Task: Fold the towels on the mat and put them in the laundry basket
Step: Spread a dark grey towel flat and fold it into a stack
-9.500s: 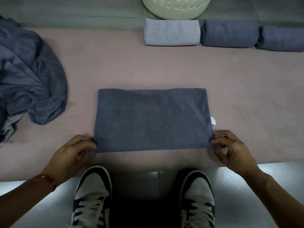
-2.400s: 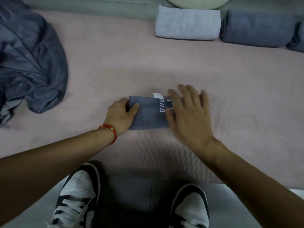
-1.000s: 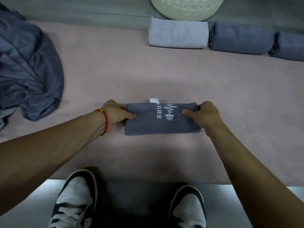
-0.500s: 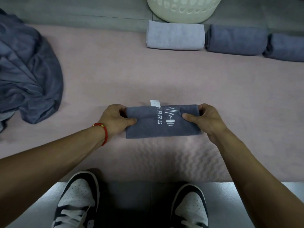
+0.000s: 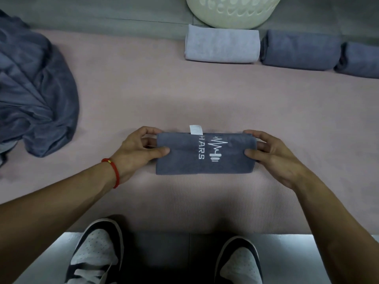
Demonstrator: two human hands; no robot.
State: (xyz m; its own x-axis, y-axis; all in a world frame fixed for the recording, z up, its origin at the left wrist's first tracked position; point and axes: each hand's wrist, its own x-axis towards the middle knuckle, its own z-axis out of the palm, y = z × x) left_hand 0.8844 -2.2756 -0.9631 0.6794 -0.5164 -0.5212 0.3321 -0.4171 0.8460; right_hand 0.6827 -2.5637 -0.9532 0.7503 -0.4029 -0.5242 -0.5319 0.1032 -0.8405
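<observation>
A folded dark grey towel [image 5: 184,160] with a white logo and a small white tag lies in the middle of the pink mat [image 5: 205,95]. My left hand [image 5: 135,152] pinches its left end, thumb on top and fingers at the far edge. My right hand [image 5: 270,156] pinches its right end the same way. At the far edge of the mat lie a folded light grey towel [image 5: 222,47] and two folded dark towels [image 5: 299,50] [image 5: 359,60]. The cream laundry basket [image 5: 231,11] stands just behind them.
A crumpled heap of dark blue towels [image 5: 34,93] lies at the left of the mat. My two shoes [image 5: 96,255] [image 5: 240,261] stand on the grey floor at the near edge of the mat.
Since the wide flat towel of several seconds ago, the towel has been folded into a small packet. In the last second both hands stay pinched on its ends and it barely moves.
</observation>
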